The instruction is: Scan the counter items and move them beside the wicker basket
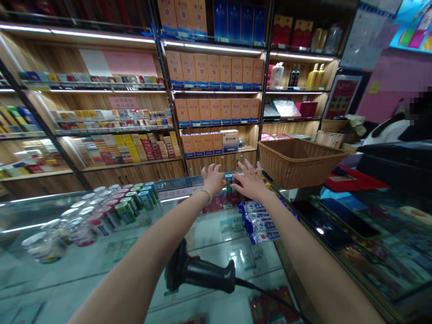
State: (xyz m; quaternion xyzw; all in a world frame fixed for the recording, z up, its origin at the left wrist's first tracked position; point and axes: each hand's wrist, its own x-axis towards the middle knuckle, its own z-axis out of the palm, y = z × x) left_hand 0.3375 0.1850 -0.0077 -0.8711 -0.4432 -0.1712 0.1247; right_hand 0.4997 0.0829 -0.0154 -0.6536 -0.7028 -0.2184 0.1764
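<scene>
Both arms reach forward over a glass counter. My left hand (pixel 213 180), with a light bracelet at the wrist, has its fingers spread. My right hand (pixel 250 181) is open too, fingers apart, close to some small items at the far edge. Between the two hands stands a small blue-green container (pixel 229 178); whether a fingertip touches it I cannot tell. Beneath my right forearm lie several blue-and-white wrapped packets (pixel 258 222), partly hidden by the arm. A black handheld barcode scanner (pixel 202 272) rests on the glass between my forearms, its cable running to the lower right.
Several small jars and tubs (pixel 101 209) stand in rows at the left of the counter. A wicker basket (pixel 300 164) sits at the right, near two dark phones (pixel 320 222) and a red mat (pixel 356 178). Boxed goods fill the shelves (pixel 216 92) behind. A person is at far right.
</scene>
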